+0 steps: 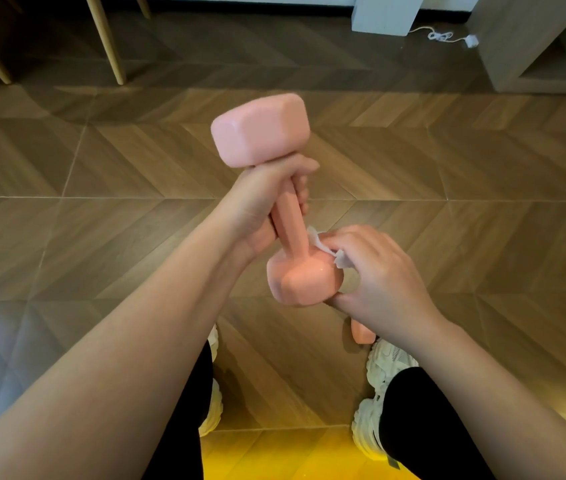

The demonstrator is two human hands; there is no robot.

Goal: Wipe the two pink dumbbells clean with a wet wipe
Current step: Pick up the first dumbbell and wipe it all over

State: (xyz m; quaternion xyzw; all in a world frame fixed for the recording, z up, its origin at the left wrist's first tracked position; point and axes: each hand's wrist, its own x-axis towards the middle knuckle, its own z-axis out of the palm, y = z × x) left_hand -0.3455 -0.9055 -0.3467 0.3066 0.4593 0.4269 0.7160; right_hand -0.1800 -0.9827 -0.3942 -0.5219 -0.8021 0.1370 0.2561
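Observation:
A pink dumbbell point(288, 209) is held up over the floor, tilted, one head far and high, the other near and low. My left hand point(260, 206) grips its handle just below the far head. My right hand point(375, 271) wraps around the right side of the near head and presses a crumpled white wet wipe point(330, 249) against its top by the handle. A second pink dumbbell point(362, 332) lies on the floor below my right wrist; only a small end of it shows.
Wood herringbone floor point(101, 202) all around. My white shoes point(383, 368) and dark trouser legs stand below. Wooden chair legs point(110, 39) at the far left, a grey furniture base point(387, 13) and a white cable point(447, 36) at the far right.

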